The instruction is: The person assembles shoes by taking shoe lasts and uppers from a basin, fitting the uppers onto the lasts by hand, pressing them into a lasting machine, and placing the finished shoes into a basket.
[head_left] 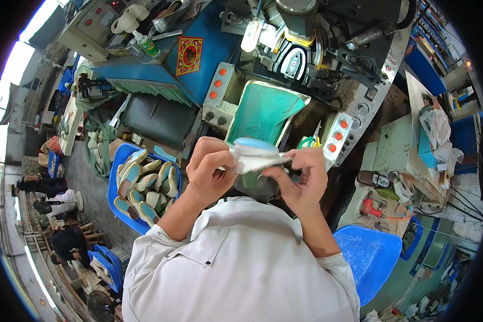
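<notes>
In front of my chest I hold a white shoe upper (pixel 256 161) with a light-blue sole side, blurred by motion. My left hand (pixel 212 166) is closed on its left end, fingers curled. At the other end, my right hand (pixel 303 177) pinches the edge between thumb and fingers. Just beyond my hands lies a green tray (pixel 265 110) with a pale rim. Behind that stands a machine with a shoe-sole-shaped piece (pixel 293 63) in its middle.
A blue basket (pixel 114 196) of pale shoe uppers with blue undersides stands at my left. At my right is another blue bin (pixel 367 263). Panels with red buttons (pixel 218 83) flank the tray, and green-handled scissors (pixel 307 141) lie beside it. Other people (pixel 69 244) are far left.
</notes>
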The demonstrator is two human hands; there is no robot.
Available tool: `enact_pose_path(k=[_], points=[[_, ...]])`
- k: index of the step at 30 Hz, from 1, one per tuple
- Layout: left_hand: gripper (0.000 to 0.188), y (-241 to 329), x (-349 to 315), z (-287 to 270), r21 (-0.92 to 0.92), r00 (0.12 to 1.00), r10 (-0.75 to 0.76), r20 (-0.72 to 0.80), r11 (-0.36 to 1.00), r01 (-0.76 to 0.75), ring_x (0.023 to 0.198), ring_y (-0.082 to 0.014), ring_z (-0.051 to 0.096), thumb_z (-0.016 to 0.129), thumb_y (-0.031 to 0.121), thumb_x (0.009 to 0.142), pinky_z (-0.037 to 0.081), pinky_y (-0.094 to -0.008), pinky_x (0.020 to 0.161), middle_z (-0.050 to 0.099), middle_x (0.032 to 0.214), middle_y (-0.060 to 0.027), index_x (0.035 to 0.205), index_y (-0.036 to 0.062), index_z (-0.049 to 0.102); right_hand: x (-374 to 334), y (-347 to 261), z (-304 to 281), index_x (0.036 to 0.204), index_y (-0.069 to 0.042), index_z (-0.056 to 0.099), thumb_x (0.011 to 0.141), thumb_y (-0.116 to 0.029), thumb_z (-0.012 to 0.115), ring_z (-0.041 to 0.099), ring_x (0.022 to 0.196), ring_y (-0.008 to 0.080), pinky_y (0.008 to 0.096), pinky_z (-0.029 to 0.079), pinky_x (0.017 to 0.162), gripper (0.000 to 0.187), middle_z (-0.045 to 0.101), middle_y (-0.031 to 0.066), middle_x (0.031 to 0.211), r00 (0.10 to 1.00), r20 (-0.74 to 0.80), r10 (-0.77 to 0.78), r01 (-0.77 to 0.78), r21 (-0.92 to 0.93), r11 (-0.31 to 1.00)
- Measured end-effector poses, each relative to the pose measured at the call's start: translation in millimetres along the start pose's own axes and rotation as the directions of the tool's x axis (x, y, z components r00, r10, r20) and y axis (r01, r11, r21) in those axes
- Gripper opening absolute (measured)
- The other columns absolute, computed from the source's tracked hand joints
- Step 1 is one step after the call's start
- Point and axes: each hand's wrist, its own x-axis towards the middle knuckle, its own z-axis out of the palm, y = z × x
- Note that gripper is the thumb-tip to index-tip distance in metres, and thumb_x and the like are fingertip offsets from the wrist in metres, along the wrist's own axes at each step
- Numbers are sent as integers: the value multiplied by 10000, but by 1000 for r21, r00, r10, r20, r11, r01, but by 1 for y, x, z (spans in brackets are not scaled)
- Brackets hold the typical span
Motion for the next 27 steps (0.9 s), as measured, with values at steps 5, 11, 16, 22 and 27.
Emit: enact_pose_path(k=[5,11,16,22,27], points=[[427,28,32,-10,-122,981,22,192,993,2,853,-222,594,940,139,681,512,-309,716,649,1119,-104,1037,100,707,24,-3,-15,1108,-53,676,657,-247,975,664,978,307,452,526,1011,575,684,113,1099,961,270,63,-74,31,997],[337,34,54,-13,-156,845,221,487,974,-165,946,-221,622,892,188,749,499,-338,800,707,1177,-59,1078,160,823,31,29,-9,1139,-77,690,580,-226,985,691,1111,328,519,445,1163,649,681,111,1206,878,473,-75,-5,165,986],[309,14,55,-15,-336,754,412,511,904,-265,1029,-240,634,861,140,750,505,-356,843,712,1200,-25,1056,179,836,7,49,2,1195,-70,640,657,-204,979,710,1078,261,411,522,1037,649,695,109,1204,801,595,66,-295,297,908],[761,-22,55,-8,-487,925,83,370,865,118,1177,-295,615,904,290,800,492,-420,996,573,1456,-167,1455,62,592,-28,64,34,1188,-66,521,766,-241,962,698,1075,179,315,561,874,635,731,123,1130,959,266,101,-239,557,795],[719,-104,-6,54,-626,792,-348,502,486,610,1194,-174,588,746,399,983,469,-343,1041,596,1391,-120,1502,3,448,1,61,68,1192,-70,514,869,-290,890,643,939,90,248,534,800,542,666,33,1047,821,-28,570,-453,575,681]])
